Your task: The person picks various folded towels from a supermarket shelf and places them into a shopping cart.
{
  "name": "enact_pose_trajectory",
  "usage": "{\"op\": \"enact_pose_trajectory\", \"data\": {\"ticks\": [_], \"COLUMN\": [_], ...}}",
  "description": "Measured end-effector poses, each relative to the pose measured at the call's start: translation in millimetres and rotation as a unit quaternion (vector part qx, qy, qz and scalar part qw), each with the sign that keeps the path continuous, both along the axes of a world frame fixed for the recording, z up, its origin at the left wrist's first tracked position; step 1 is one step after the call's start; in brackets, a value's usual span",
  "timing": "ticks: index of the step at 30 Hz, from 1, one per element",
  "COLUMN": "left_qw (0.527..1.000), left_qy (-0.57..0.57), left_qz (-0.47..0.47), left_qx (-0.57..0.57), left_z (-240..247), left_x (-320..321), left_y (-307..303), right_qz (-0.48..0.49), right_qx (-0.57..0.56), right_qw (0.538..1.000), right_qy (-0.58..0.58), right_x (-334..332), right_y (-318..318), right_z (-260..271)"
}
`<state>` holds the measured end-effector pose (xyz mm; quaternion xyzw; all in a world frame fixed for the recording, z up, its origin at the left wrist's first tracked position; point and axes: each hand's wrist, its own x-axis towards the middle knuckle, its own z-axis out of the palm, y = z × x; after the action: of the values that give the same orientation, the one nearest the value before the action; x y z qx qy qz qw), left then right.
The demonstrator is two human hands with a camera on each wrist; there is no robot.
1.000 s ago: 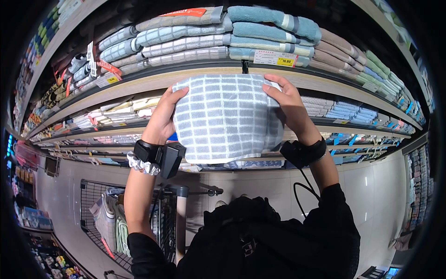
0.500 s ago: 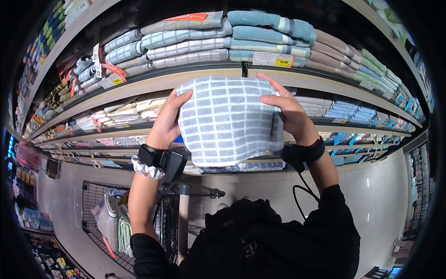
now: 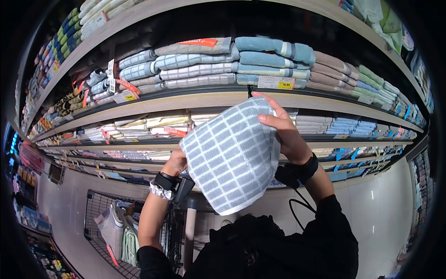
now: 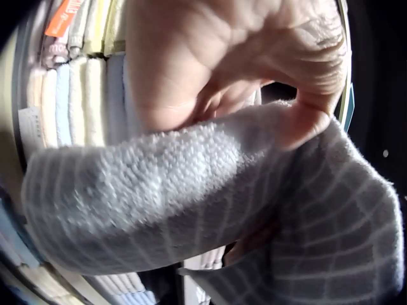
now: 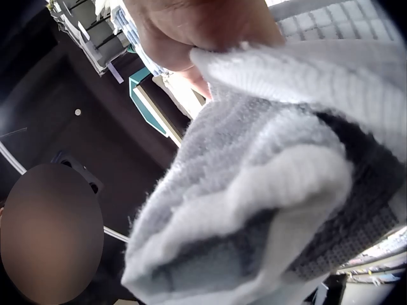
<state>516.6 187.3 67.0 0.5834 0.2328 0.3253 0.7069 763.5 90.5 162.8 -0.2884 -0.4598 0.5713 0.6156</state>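
A folded grey towel with a white grid is held up at a tilt before the shelves. My right hand pinches its upper right corner, thumb on the front face. At the towel's left edge my left hand grips it, fingers mostly behind the cloth. In the left wrist view the left hand pinches the folded towel between thumb and fingers. The right wrist view has the right hand at the top, over the towel's layered edges; its fingertips are largely hidden.
Stacked towels line a shelf with a price label; more shelves of folded towels run below. A wire shopping cart holding folded towels stands at lower left, its handle beside my body.
The towel has turned from level to tilted, its left side dropping. My left hand has moved down with that edge, while the shelves sit lower in the head view.
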Motion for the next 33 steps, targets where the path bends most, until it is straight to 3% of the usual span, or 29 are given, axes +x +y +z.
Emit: {"op": "enact_pose_trajectory", "data": {"ticks": [8, 16, 23, 27, 33], "left_qw": [0.983, 0.922, 0.897, 0.904, 0.907], "left_qy": [-0.104, -0.214, -0.254, -0.253, -0.3], "left_qz": [-0.051, -0.109, -0.145, -0.102, -0.075], "left_qx": [-0.14, -0.304, -0.333, -0.329, -0.286], "left_z": [-4, -7, -1, 6, 39], "left_x": [6, 19, 22, 21, 24], "left_y": [8, 6, 0, -7, -32], "right_qz": [0.014, -0.03, -0.073, -0.151, -0.17], "right_qx": [0.01, -0.012, -0.017, 0.023, 0.033], "right_qw": [1.0, 0.996, 0.987, 0.965, 0.961], "right_qy": [-0.019, -0.088, -0.142, -0.215, -0.215], "right_x": [-10, 0, 3, 1, -9], "right_y": [0, -2, 2, 5, 7], "right_z": [7, -1, -13, -26, -33]}}
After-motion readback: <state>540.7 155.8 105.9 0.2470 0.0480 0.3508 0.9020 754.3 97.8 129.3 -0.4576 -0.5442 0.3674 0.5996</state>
